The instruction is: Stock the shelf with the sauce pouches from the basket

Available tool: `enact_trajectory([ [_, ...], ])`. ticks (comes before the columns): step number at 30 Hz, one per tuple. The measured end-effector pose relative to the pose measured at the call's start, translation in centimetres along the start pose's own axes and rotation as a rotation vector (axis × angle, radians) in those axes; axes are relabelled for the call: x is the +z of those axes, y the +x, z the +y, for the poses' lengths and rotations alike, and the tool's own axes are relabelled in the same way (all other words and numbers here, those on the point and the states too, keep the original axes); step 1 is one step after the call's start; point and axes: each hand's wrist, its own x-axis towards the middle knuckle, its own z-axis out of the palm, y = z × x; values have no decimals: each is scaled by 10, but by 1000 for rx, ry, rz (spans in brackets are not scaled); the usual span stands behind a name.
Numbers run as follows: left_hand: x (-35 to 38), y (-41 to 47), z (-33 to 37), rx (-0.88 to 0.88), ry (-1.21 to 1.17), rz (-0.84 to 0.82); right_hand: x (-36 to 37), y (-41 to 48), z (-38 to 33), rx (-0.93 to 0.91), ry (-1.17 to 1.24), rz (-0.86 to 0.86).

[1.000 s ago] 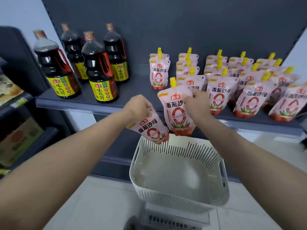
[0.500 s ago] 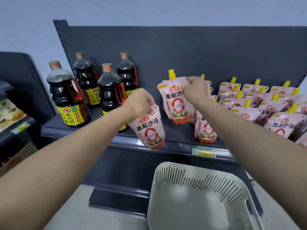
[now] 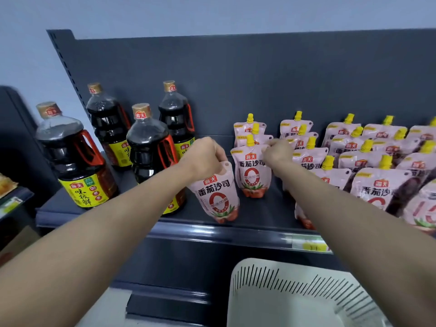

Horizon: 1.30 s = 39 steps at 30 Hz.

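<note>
My left hand (image 3: pixel 204 156) grips the top of a pink sauce pouch (image 3: pixel 217 195), which hangs tilted just above the front of the dark shelf (image 3: pixel 250 215). My right hand (image 3: pixel 278 153) pinches the upper right corner of a second pouch (image 3: pixel 252 172) with a yellow cap; that pouch stands upright on the shelf in front of two others. Rows of the same pouches (image 3: pixel 368 161) fill the shelf to the right. The white slotted basket (image 3: pixel 295 291) sits below at the lower right, and what shows of its inside holds nothing.
Several dark soy sauce bottles (image 3: pixel 77 161) with red handles and yellow labels stand on the shelf's left half, close to my left hand. A yellow price tag (image 3: pixel 309 244) sits on the shelf's front rail. Another shelf unit (image 3: pixel 14 199) is at the far left.
Both hands moved forward and down toward the shelf. The right hand's pouch went from held in the air to standing on the shelf. The left pouch came lower, near the shelf's front.
</note>
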Motion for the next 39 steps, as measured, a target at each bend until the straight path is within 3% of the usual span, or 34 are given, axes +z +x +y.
enact_trajectory([
  [12, 20, 20, 29, 6, 25, -3, -23, 12, -16, -84, -162, -105],
  [22, 54, 38, 61, 66, 128, -122, -71, -7, -23, -333, -143, 3],
  [33, 72, 58, 79, 166, 162, -206, -104, -22, -4, -373, -172, 70],
  [39, 62, 60, 76, 124, -12, -191, -110, -25, -1, -374, -193, 100],
])
